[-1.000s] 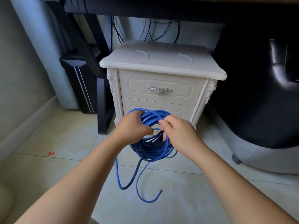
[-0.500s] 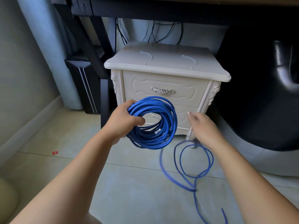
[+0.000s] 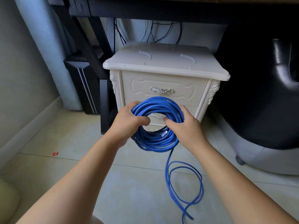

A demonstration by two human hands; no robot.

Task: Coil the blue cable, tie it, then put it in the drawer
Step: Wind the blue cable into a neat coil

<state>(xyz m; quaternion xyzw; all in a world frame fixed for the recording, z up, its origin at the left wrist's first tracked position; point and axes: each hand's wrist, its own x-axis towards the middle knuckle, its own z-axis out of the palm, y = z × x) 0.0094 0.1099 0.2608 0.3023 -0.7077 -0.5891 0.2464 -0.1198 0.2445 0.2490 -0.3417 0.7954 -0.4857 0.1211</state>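
Grips clasp the blue cable coil [image 3: 155,104] on opposite sides, left grip [image 3: 127,122] at its left edge and right grip [image 3: 186,126] at its right, upright before the white nightstand [image 3: 161,65], loose tail [image 3: 200,183] trailing down to the tiled floor [image 3: 80,167].

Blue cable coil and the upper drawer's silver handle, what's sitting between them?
In the head view, only bare cream drawer front lies between the top of the blue cable coil and the upper drawer handle.

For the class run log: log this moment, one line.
coiling; left hand grips blue cable coil; right hand grips it; tail loose on floor; drawers closed
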